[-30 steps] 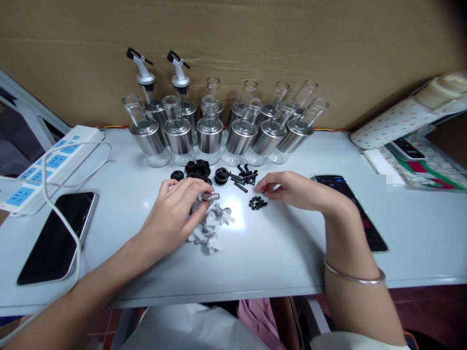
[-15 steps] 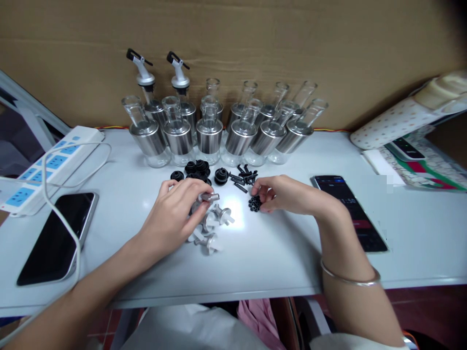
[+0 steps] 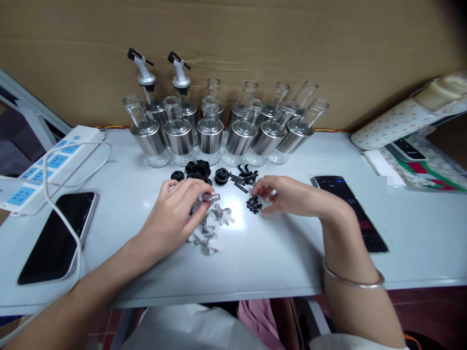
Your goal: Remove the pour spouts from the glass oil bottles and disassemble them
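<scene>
Between the thumb and fingers of my left hand [image 3: 178, 209] is a silver spout piece [image 3: 210, 197]. Several silver and white spout parts [image 3: 210, 243] lie beside and under that hand. Just right of the middle, my right hand [image 3: 282, 195] has its thumb and fingers apart beside a cluster of small black rings [image 3: 254, 204], holding nothing that I can make out. Behind the rings lie thin black levers [image 3: 239, 180]. Ribbed black stoppers [image 3: 221, 176] are grouped behind my left hand.
Glass bottles with steel sleeves [image 3: 210, 136] stand in rows at the back; two carry spouts [image 3: 181, 78]. A power strip [image 3: 51, 167], cable and phone [image 3: 58, 238] are left. Another phone [image 3: 350, 211] and a dotted umbrella-like roll [image 3: 394, 119] are right.
My right hand's thumb and fingers have parted slightly and drawn right from the black rings, which now lie more spread out. My left hand stays in place with the spout piece.
</scene>
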Action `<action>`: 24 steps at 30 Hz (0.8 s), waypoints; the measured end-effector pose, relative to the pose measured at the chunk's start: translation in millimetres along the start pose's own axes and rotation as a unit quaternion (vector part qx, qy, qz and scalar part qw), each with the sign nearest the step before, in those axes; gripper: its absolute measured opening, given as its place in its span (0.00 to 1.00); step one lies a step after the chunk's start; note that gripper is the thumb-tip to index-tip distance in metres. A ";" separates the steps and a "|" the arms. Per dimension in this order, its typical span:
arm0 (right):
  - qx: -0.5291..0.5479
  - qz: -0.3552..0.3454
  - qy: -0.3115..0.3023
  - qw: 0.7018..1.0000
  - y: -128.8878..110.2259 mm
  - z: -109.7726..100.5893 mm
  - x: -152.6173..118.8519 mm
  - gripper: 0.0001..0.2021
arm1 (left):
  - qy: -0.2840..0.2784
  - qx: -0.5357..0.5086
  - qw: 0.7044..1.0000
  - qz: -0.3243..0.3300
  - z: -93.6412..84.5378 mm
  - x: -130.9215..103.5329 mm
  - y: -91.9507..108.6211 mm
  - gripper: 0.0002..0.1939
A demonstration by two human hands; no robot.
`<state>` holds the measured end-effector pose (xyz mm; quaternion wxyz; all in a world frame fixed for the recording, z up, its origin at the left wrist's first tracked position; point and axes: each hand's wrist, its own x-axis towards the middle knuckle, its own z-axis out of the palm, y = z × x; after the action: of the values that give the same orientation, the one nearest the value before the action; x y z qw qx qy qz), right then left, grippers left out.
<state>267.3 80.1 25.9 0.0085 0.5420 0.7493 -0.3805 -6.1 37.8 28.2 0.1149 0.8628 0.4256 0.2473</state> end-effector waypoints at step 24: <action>-0.052 -0.082 -0.004 0.995 -25.9 9.7 2.5 0.08 | 0.007 0.010 1.000 0.020 0.5 0.2 -1.6 0.06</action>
<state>241.2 73.3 32.4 0.0084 0.4764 0.8098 -0.3424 -6.8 38.9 27.2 0.0989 0.8704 0.4117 0.2511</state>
